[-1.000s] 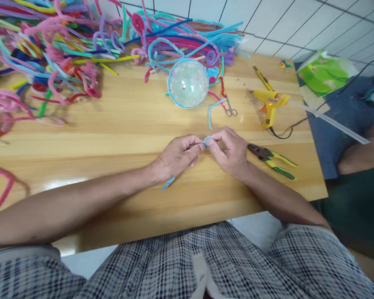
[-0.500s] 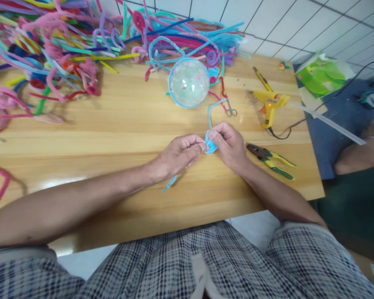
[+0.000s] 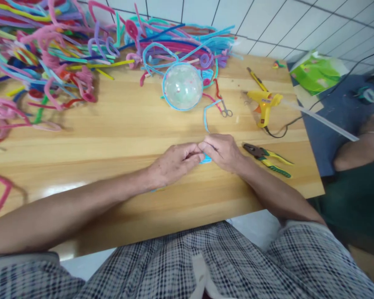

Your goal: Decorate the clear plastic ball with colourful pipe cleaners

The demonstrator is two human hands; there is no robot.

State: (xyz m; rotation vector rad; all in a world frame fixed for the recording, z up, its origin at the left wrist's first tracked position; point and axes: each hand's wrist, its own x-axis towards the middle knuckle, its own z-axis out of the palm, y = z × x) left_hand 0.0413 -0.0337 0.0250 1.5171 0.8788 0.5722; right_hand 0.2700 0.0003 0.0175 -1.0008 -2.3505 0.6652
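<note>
My left hand [image 3: 177,162] and my right hand [image 3: 222,151] meet over the table, fingertips touching. Both are closed on a blue pipe-cleaner piece [image 3: 206,158], mostly covered by the fingers, with its coiled part showing below them. A bent light blue pipe cleaner [image 3: 205,117] rises from just above my right hand toward the scissors [image 3: 226,111]. Farther back stands a clear ball [image 3: 183,86] with a blue pipe cleaner around its rim.
A heap of coloured pipe cleaners [image 3: 62,54] covers the back left. On the right lie pliers [image 3: 268,159], a yellow glue gun [image 3: 264,106], a cutter [image 3: 257,79] and a green packet [image 3: 318,74]. A person's arm [image 3: 355,145] shows beyond the table's right edge.
Both hands have moved slightly toward me and closed further over the blue piece, which now shows less. The loose blue end below my left hand is nearly hidden. The whole view has shifted a little.
</note>
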